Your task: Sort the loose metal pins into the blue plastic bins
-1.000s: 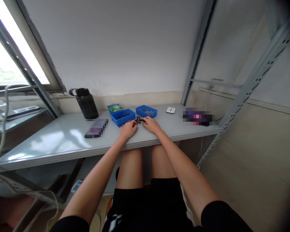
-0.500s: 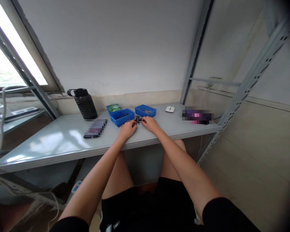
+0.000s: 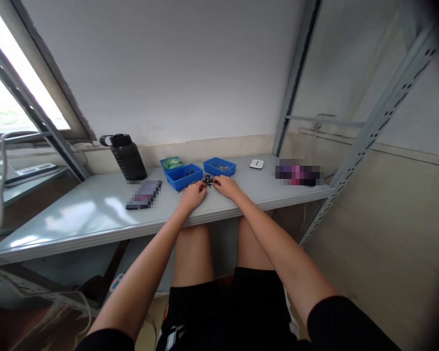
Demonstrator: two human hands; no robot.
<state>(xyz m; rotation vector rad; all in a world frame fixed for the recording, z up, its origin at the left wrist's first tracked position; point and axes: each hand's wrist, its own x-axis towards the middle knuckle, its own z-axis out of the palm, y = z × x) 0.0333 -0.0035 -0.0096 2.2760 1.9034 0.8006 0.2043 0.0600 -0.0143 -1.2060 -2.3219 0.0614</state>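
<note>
Between my two hands lies a pile of small dark and silvery pieces, like screws [image 3: 209, 180], on the table. My left hand [image 3: 194, 194] rests at the pile's left side, its fingers curled together; whatever is in them is too small to name. From the right, my right hand [image 3: 225, 185] pinches at the pile's edge, and its fingertips hide what they hold. Just behind my left hand stands a blue bin [image 3: 185, 178] with dark small pieces inside. Another blue bin [image 3: 219, 167], behind the pile, holds several silvery pieces.
A dark water bottle [image 3: 129, 158] and a blurred phone-like object [image 3: 144, 195] are on the left. Behind the bins sits a green packet [image 3: 172, 163]. A white square device [image 3: 256, 164] and a blurred purple object [image 3: 299, 172] lie right. Metal shelf posts [image 3: 296, 78] frame the table [image 3: 76, 209].
My legs have shifted under the table and the view has moved slightly. Both hands stay at the pile, with only small finger movement.
</note>
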